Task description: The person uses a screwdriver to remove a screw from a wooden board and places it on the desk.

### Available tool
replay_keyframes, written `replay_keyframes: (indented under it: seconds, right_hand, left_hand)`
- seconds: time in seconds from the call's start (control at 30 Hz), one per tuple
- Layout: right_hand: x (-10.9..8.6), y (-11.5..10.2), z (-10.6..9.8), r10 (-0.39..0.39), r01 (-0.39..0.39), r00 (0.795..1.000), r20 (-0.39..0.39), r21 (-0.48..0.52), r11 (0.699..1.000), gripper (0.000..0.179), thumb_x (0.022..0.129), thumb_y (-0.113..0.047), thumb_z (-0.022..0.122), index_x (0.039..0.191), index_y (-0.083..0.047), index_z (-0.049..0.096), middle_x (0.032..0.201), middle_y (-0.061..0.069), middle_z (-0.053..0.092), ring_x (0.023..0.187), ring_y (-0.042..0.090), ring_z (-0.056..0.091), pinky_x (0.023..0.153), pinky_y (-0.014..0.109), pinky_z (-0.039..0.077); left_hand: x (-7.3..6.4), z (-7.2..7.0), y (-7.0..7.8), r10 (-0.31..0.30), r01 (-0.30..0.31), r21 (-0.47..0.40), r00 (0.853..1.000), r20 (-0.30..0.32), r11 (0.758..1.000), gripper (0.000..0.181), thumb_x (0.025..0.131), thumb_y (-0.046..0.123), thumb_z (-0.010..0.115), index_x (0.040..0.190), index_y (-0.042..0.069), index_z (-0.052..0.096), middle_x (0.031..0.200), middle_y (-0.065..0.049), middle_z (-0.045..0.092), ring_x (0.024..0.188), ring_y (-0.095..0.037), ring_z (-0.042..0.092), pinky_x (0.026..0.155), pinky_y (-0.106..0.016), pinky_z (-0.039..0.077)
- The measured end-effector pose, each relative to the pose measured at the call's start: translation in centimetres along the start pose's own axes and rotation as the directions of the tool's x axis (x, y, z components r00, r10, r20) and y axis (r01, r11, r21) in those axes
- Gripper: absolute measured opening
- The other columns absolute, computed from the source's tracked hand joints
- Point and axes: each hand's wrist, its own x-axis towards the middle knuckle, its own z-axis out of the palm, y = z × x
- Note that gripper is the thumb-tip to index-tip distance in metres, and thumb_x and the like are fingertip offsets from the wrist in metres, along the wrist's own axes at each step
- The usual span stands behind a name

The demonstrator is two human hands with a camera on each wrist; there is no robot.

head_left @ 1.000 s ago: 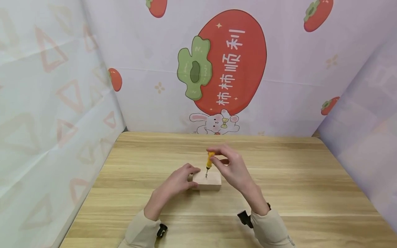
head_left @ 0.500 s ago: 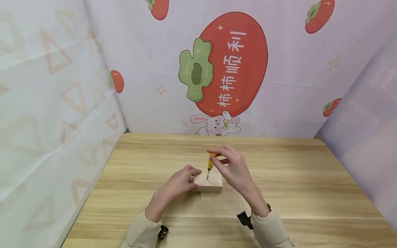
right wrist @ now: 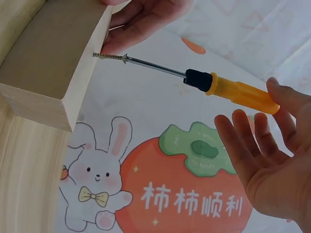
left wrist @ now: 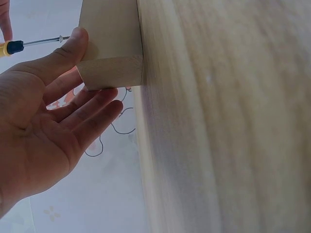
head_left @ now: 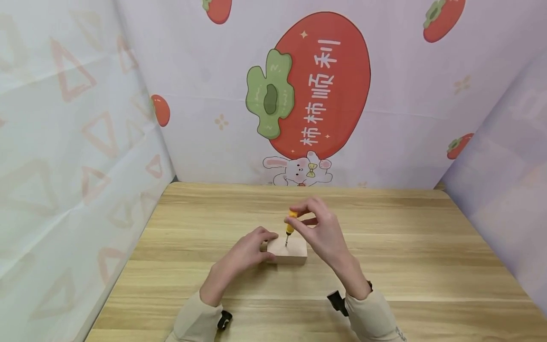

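A pale wooden block [head_left: 292, 249] lies on the table, and my left hand [head_left: 245, 249] grips its left end between thumb and fingers. From the block's top face stands a screw [right wrist: 109, 57], most of its thread showing above the wood. The tip of a yellow screwdriver [right wrist: 238, 92] with a black collar and steel shaft meets the screw head, tilted slightly in the head view. My right hand [head_left: 325, 230] pinches the upper end of the handle between thumb and index finger; its other fingers are held off the handle in the right wrist view.
The wood-grain table [head_left: 406, 256] spreads around the block. A printed cloth [head_left: 205, 142] with persimmons and a rabbit hangs behind the table's back edge, with more cloth walls on the left and right. Black wrist mounts [head_left: 337, 302] sit at both sleeves.
The right thumb and index finger have shifted slightly on the screwdriver's handle. The left hand and block keep their places on the table; the head view moves a little.
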Motion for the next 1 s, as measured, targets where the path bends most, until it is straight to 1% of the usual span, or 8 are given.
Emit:
replay_keyframes:
  seconds: [0.17,0.3,0.47,0.63,0.73,0.8,0.9,1.0]
  right_hand:
    - [0.22,-0.38,-0.26,-0.033,0.032,0.999,-0.023,-0.038,0.999,0.018,0.081,-0.010,0.081,0.096,-0.010,0.071,0.095,0.003,0.070,0.082,0.015,0.070,0.066,0.028,0.060]
    - [0.32,-0.66,-0.59,-0.034,0.035,0.999,0.041,-0.022,0.999,0.018,0.085,-0.006,0.078,0.102,-0.012,0.074,0.095,0.000,0.071,0.082,0.013,0.069,0.068,0.026,0.059]
    - [0.35,-0.85,-0.82,0.008,-0.008,0.993,0.114,0.006,1.000,0.022,0.089,-0.005,0.072,0.110,-0.013,0.074,0.098,-0.002,0.072,0.088,0.012,0.070,0.069,0.027,0.059]
    - [0.25,-0.55,-0.57,0.023,-0.024,0.996,0.081,0.013,1.000,0.022,0.085,-0.008,0.077,0.107,-0.011,0.074,0.099,0.002,0.066,0.087,0.015,0.068,0.069,0.027,0.060]
    - [0.25,-0.49,-0.48,0.009,-0.009,0.999,0.039,-0.005,1.000,0.022,0.081,-0.008,0.081,0.102,-0.009,0.075,0.095,0.003,0.062,0.080,0.013,0.065,0.068,0.024,0.059]
    - [0.31,-0.43,-0.51,-0.009,0.010,1.000,0.018,-0.037,0.999,0.021,0.080,-0.006,0.081,0.100,-0.009,0.075,0.092,0.003,0.064,0.078,0.012,0.064,0.067,0.023,0.058]
    - [0.37,-0.31,-0.65,-0.026,0.027,0.999,0.020,-0.059,0.998,0.021,0.082,-0.005,0.080,0.101,-0.009,0.075,0.092,0.001,0.065,0.080,0.012,0.066,0.068,0.023,0.058]
    - [0.42,-0.12,-0.82,-0.034,0.036,0.998,0.058,-0.047,0.998,0.022,0.084,-0.001,0.076,0.105,-0.009,0.075,0.095,0.002,0.068,0.084,0.014,0.067,0.069,0.025,0.059]
  left_hand:
    - [-0.01,-0.09,0.04,0.011,-0.011,0.004,1.000,-0.006,1.000,0.053,0.085,0.027,0.079,0.133,0.009,0.063,0.124,-0.007,0.061,0.112,-0.023,0.060,0.097,-0.044,0.050]
    - [-0.12,-0.13,0.01,0.009,-0.009,0.000,1.000,-0.007,1.000,0.053,0.085,0.027,0.079,0.132,0.008,0.063,0.124,-0.007,0.061,0.112,-0.023,0.060,0.096,-0.043,0.050]
    - [-0.21,-0.15,-0.04,0.005,-0.005,-0.015,1.000,-0.007,1.000,0.053,0.085,0.027,0.079,0.133,0.008,0.063,0.124,-0.007,0.061,0.112,-0.023,0.060,0.096,-0.044,0.050]
    - [-0.18,-0.04,-0.04,0.001,-0.001,-0.016,1.000,-0.004,1.000,0.053,0.086,0.026,0.078,0.133,0.009,0.062,0.124,-0.008,0.060,0.113,-0.024,0.060,0.096,-0.044,0.049]
    - [-0.14,-0.01,-0.02,0.000,0.000,-0.012,1.000,-0.005,1.000,0.054,0.085,0.027,0.079,0.134,0.009,0.062,0.125,-0.008,0.060,0.112,-0.024,0.060,0.096,-0.044,0.050]
    - [-0.12,-0.04,0.02,0.001,-0.001,-0.011,1.000,-0.005,1.000,0.054,0.085,0.026,0.079,0.134,0.009,0.062,0.125,-0.007,0.061,0.112,-0.023,0.060,0.096,-0.044,0.050]
    - [-0.10,-0.11,0.08,-0.001,0.001,-0.011,1.000,-0.006,1.000,0.054,0.085,0.026,0.079,0.134,0.009,0.062,0.125,-0.008,0.061,0.113,-0.024,0.060,0.097,-0.044,0.049]
    - [-0.11,-0.14,0.10,-0.004,0.004,-0.014,1.000,-0.006,1.000,0.054,0.085,0.026,0.079,0.134,0.009,0.062,0.125,-0.008,0.061,0.113,-0.024,0.060,0.097,-0.044,0.049]
